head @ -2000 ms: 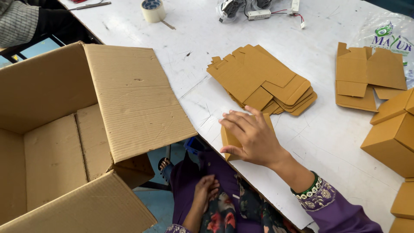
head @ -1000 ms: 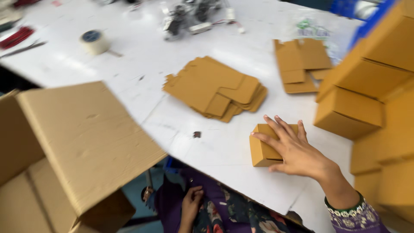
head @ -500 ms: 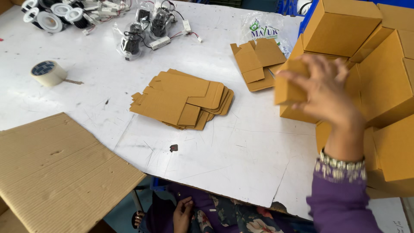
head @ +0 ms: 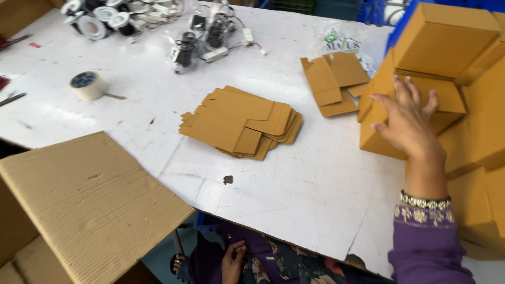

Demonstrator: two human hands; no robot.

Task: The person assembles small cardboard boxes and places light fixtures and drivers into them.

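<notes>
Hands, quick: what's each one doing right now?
Right hand: open, fingers spread, pressed flat against a small folded cardboard box in the stack.
Left hand: down in the lap, holding nothing, fingers loosely curled.

Small boxes [head: 452, 42] and flat blanks [head: 239, 122] tan-brown, table [head: 294, 179] white with scuffs, tape roll [head: 88, 85] cream with blue core, sleeve [head: 426, 247] purple with white patterned cuff, crate [head: 405, 23] blue.

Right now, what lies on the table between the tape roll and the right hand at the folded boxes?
In the head view, a stack of flat cardboard blanks lies between the tape roll and the right hand; otherwise bare white table.
</notes>
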